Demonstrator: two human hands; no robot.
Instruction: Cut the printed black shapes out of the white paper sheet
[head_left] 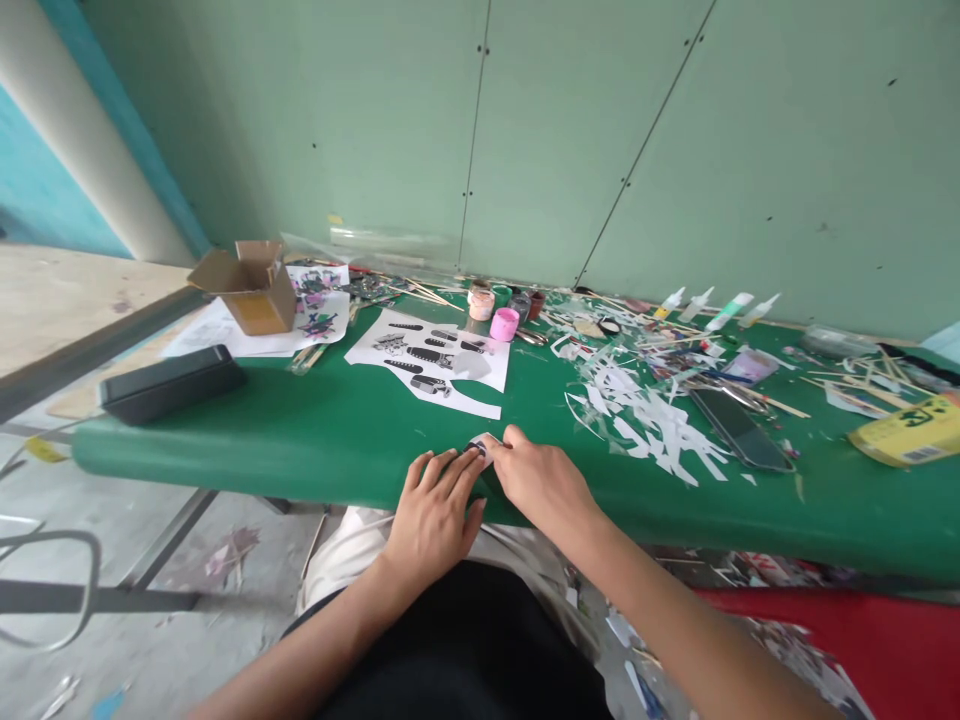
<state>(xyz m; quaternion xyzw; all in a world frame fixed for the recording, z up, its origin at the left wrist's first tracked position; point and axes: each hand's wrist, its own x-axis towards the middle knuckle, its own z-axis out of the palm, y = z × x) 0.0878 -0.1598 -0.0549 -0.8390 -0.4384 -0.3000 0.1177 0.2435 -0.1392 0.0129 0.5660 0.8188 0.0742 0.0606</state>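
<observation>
Head view: we're right at the near edge of the green table (pixel 315 440). There's a bare green strip ahead, up to the printed sheet (pixel 435 360). Paper scraps (pixel 645 415) crowd the right and a black case (pixel 171 382) sits far left. The small paper cutout (pixel 481 449), white with dark print, lies at that edge. Our right hand (pixel 541 482) pinches it, and our left hand (pixel 433 515) has its fingers stretched flat, tips on it.

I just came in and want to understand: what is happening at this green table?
A person is at the green table, both hands on a small paper cutout at its near edge. The left hand lies flat, touching the cutout; the right hand pinches it. Farther back lie a printed sheet with black shapes, small paint pots and a heap of white paper scraps.
</observation>
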